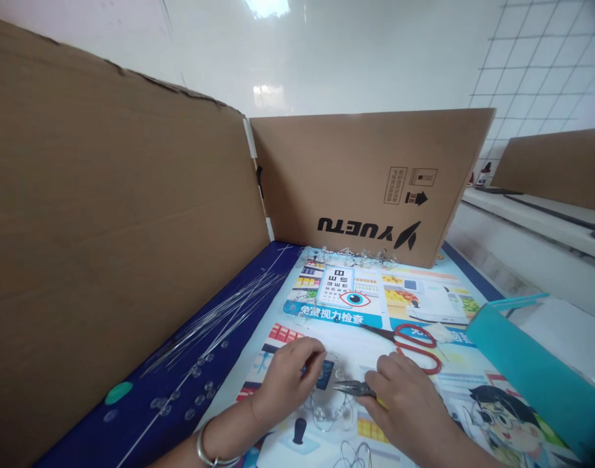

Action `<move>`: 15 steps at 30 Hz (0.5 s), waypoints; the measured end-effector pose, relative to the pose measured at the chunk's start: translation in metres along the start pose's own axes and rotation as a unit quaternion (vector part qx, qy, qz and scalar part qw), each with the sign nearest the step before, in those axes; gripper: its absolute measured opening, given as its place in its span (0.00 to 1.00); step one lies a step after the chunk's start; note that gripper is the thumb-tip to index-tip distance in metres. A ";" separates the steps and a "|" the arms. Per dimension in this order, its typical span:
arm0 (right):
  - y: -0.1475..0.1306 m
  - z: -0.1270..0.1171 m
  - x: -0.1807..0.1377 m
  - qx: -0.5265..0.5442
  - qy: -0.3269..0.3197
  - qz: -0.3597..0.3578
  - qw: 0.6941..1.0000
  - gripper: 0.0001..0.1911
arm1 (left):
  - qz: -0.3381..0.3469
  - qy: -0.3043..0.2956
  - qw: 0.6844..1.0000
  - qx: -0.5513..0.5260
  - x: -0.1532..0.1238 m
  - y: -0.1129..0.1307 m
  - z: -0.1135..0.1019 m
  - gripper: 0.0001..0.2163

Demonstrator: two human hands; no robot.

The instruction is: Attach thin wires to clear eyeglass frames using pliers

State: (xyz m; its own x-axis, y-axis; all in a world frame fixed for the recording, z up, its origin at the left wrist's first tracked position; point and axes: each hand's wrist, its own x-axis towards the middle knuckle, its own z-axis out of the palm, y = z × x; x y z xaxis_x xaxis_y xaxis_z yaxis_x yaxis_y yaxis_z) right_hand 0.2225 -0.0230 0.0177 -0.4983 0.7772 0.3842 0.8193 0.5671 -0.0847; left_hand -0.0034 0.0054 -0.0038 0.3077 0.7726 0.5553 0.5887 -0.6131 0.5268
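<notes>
Pliers (pixel 354 388) in right hand (pixel 405 404), near probable wire (pixel 321 419)

Around the coiled wire (pixel 330 416), the left hand (pixel 292 372) is curled at ten o'clock, the right hand (pixel 405 398) grips pliers (pixel 356 388) at three, scissors (pixel 392 334) lie at two, clear beads (pixel 196 372) at nine.

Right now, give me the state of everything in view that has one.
Left hand: fingers curled; any hold unclear.
Needle-nose pliers: gripped in right hand.
Red-handled scissors: lying on printed sheet.
Teal box: open.
YUETU cardboard panel: upright, lettering upside down.
Clear beads: loose, scattered on blue surface.
Silver bracelet: worn on left wrist.
</notes>
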 end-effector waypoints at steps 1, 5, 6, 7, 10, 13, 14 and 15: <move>0.000 0.000 0.000 -0.005 0.004 -0.004 1.000 0.05 | -0.002 0.000 1.000 -0.004 0.000 0.000 0.000 0.05; 0.004 -0.001 0.002 -0.029 0.016 -0.020 0.999 0.05 | -0.003 -0.004 1.000 -0.015 0.000 0.000 -0.003 0.05; 0.005 -0.001 0.002 -0.032 0.016 -0.022 0.999 0.06 | -0.004 -0.006 1.000 -0.016 0.000 0.000 -0.003 0.05; 0.005 -0.001 0.002 -0.033 0.017 -0.023 0.999 0.06 | -0.006 -0.008 1.000 -0.017 0.000 0.000 -0.003 0.05; 0.006 -0.003 0.002 -0.036 0.014 -0.018 0.999 0.06 | -0.012 -0.014 1.000 -0.022 0.000 -0.001 -0.003 0.04; 0.007 -0.004 0.003 -0.039 0.008 -0.008 0.999 0.06 | -0.020 -0.018 0.999 -0.025 0.000 -0.002 -0.003 0.04; 0.007 -0.005 0.004 -0.040 0.007 -0.007 0.999 0.06 | -0.022 -0.019 0.999 -0.025 -0.001 -0.001 -0.004 0.04; 0.007 -0.005 0.004 -0.043 0.008 -0.007 0.999 0.06 | -0.023 -0.019 0.999 -0.024 -0.001 -0.001 -0.004 0.04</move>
State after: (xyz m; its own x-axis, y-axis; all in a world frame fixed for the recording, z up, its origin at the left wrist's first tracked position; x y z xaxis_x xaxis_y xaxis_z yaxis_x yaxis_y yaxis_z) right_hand 0.2281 -0.0171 0.0235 -0.5062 0.7644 0.3993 0.8338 0.5521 -0.0001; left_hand -0.0072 0.0047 -0.0024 0.3109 0.8050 0.5053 0.5660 -0.5839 0.5820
